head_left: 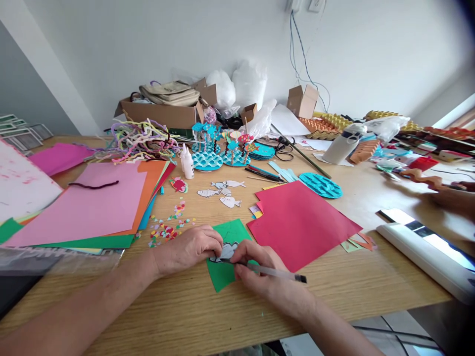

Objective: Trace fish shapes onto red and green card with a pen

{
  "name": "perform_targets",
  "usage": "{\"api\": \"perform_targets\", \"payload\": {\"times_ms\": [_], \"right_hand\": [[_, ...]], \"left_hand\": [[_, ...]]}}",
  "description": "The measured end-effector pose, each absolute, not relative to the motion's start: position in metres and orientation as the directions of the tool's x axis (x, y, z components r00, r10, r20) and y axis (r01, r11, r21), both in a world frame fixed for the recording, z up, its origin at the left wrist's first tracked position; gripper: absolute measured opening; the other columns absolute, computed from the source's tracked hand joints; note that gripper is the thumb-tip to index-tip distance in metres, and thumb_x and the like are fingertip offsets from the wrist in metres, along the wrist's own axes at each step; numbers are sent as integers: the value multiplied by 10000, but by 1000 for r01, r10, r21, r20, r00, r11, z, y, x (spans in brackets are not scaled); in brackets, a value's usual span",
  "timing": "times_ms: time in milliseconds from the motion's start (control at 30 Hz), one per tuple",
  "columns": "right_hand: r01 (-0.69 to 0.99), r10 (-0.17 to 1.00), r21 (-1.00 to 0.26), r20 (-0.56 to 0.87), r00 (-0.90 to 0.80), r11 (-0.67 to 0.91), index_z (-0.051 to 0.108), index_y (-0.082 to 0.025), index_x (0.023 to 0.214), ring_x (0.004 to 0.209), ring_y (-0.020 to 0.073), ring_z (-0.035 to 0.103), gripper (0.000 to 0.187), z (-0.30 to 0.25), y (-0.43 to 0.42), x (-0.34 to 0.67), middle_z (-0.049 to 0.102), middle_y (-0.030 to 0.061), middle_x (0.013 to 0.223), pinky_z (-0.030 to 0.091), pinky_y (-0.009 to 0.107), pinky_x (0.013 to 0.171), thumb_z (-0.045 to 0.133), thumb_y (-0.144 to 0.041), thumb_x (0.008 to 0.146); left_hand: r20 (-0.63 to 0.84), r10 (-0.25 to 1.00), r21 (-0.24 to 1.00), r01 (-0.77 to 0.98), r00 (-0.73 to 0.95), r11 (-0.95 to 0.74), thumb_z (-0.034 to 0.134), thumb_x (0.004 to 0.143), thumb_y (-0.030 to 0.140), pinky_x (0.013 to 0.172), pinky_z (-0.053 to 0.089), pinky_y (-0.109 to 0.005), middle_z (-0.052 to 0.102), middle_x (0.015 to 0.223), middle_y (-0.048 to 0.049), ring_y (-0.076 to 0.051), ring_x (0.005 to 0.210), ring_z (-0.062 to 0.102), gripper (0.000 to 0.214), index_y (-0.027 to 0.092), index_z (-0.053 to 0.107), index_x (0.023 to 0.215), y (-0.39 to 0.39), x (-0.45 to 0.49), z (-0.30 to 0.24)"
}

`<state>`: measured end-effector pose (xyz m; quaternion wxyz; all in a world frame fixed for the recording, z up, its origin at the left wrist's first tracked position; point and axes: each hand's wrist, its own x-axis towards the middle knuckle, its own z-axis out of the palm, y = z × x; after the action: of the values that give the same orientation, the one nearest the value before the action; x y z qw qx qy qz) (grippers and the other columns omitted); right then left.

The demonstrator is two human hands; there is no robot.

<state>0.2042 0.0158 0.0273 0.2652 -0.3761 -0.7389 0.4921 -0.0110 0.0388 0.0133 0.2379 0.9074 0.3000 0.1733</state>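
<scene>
A green sheet of paper (226, 283) lies on the table in front of me, with a white paper fish cutout (225, 251) on top of it. My left hand (191, 248) has its fingers bent down onto the cutout's left end. A pen (274, 271) with a clear barrel and black end sits in my right hand (265, 277), whose fingertips reach the cutout's right side. The pen's tip is hidden by the fingers and the cutout. Several more white fish cutouts (230, 201) lie beyond, beside a red fish cutout (179, 185).
Coloured paper sheets (104, 198) are stacked at left; red paper (304, 225) lies at right. Behind stand a glue bottle (188, 165), decorated blue pieces (207, 160) and pipe cleaners (144, 141). A white device (419, 254) and another person's hand (454, 200) are far right.
</scene>
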Motion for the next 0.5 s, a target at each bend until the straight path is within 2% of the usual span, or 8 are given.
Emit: {"api": "perform_targets", "payload": {"times_ms": [133,500], "right_hand": [[321,782,-889,64,-620,327,527,-200,741,603,105,500,69,30,19,195,554,-42,666,372,199,557,489,-143,752],[392,810,-867,23,-586,308,509,-200,744,532,101,443,82,19,19,179,515,-48,605,332,201,502,504,-118,751]], "left_hand": [[142,629,582,450,764,-678,585,885,95,843,407,-241,675,930,-22,-150,903,600,122,176,671,857,40,-10,17],[120,644,669,418,755,-614,538,868,60,838,427,-267,669,879,-5,-162,889,588,191,190,642,774,42,-12,17]]}}
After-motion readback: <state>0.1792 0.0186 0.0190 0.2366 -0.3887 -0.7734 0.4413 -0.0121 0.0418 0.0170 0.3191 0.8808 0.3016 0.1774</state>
